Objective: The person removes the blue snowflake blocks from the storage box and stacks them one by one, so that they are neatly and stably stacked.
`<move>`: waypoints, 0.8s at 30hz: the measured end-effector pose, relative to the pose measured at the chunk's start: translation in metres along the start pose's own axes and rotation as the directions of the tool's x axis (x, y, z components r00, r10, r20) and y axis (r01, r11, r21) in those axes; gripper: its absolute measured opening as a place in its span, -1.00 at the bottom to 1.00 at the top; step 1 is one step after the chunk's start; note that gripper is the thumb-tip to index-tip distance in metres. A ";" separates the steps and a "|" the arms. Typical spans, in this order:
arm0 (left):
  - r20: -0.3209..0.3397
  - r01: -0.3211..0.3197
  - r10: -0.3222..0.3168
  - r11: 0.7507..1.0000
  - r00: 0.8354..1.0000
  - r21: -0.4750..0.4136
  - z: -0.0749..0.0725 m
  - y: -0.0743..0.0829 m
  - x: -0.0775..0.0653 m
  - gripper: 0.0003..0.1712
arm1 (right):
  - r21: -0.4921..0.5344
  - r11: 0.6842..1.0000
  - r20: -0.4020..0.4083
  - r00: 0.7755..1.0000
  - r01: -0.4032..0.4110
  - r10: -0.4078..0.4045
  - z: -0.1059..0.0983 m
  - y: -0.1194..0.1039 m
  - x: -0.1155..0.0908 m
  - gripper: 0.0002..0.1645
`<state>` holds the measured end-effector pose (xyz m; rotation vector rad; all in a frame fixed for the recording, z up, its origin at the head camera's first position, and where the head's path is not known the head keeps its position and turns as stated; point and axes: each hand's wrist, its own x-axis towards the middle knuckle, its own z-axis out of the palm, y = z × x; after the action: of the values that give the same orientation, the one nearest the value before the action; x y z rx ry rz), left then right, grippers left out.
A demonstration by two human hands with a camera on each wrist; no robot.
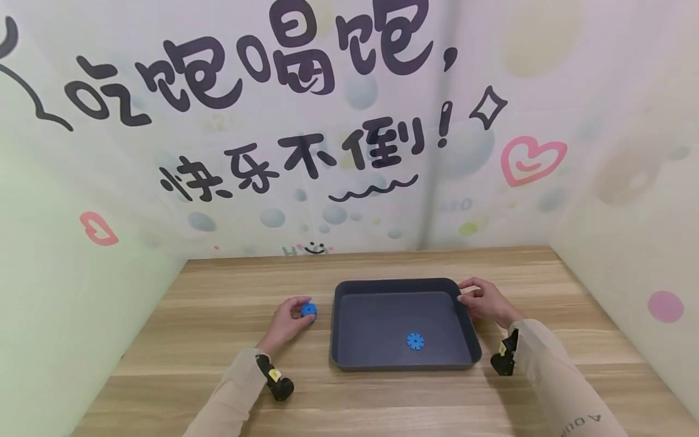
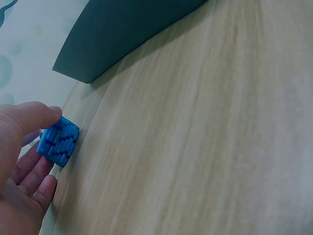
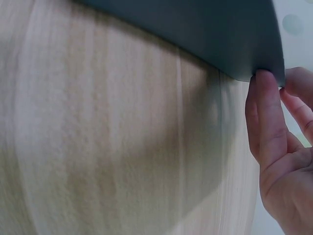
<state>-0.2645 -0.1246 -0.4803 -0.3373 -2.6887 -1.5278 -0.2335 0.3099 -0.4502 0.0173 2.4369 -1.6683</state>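
Left of the dark grey tray (image 1: 404, 365), my left hand (image 1: 286, 325) holds a short stack of blue notched discs (image 1: 309, 310) between thumb and fingers. The left wrist view shows the stacked discs (image 2: 59, 141) edge-on, close over the wood. At the tray's far right corner, my right hand (image 1: 486, 303) grips the wall, with fingers (image 3: 272, 115) against the outside and other digits over the rim. One blue notched disc (image 1: 415, 342) lies flat inside the tray, toward its front and right of the middle.
The tray sits on a wood-grain table (image 1: 229, 291). A white backdrop (image 1: 306, 218) with black lettering rises behind the table's far edge, and pale walls stand at both sides. Small black wrist cameras (image 1: 280, 386) are strapped at both cuffs.
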 end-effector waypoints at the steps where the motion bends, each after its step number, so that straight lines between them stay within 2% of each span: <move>1: 0.004 0.005 -0.005 1.000 1.000 -0.005 0.000 0.000 0.000 -0.56 | 0.001 1.000 -0.002 1.000 0.000 0.000 0.000 0.000 0.000 -0.58; 8: 0.005 0.026 -0.026 1.000 1.000 -0.014 -0.004 0.009 0.003 -0.52 | 0.001 1.000 -0.007 1.000 -0.004 0.004 0.000 0.001 0.001 -0.59; 11: 0.010 -0.027 0.027 0.999 1.000 -0.038 -0.005 0.018 0.003 -0.53 | 0.000 1.000 -0.007 1.000 -0.006 0.006 0.000 0.000 0.000 -0.59; 13: 0.028 -0.064 0.066 0.995 0.997 -0.077 -0.006 0.035 -0.001 -0.54 | -0.001 1.000 -0.009 1.000 -0.009 0.009 0.000 -0.001 0.000 -0.60; 18: 0.058 -0.131 0.139 0.984 0.989 -0.124 0.006 0.055 -0.002 -0.56 | 0.000 1.000 -0.004 1.000 -0.006 0.006 0.000 -0.001 0.000 -0.59; 21: 0.096 -0.196 0.206 0.975 0.974 -0.106 0.019 0.058 0.002 -0.57 | 0.010 1.000 0.001 1.000 0.005 -0.005 0.000 -0.001 -0.001 -0.59; 24: 0.173 -0.276 0.286 0.958 0.943 -0.075 0.029 0.072 0.002 -0.59 | 0.014 1.000 0.004 1.000 0.011 -0.011 0.000 -0.002 -0.002 -0.59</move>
<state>-0.2499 -0.0639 -0.4346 -0.8629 -2.5862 -1.5464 -0.2317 0.3092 -0.4478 0.0024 2.4262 -1.6883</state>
